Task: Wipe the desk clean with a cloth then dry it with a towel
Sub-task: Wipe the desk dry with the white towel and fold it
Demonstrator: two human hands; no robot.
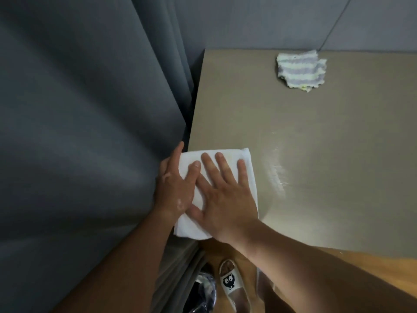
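White folded towel (189,227) lies flat on the near left corner of the smooth grey-brown desk (316,154), its lower end reaching the desk's front edge. Both bare hands press down on it. The right hand (223,199) lies palm-down on the middle of the towel, its grip spread wide with all fingers straight. The left hand (174,188) rests along the towel's left edge, its grip also flat and uncurled; part of it hangs past the side of the desk. The two hands touch where they meet.

Just to the right of the towel, a pale wet streak (277,172) curves across the desk. Well apart, near the far edge, sits a crumpled purple-and-white striped cloth (301,70). A grey curtain (90,132) hangs along the desk's left side. Below, a white slipper with a black cartoon print (230,283) stands on the wooden floor (383,267).
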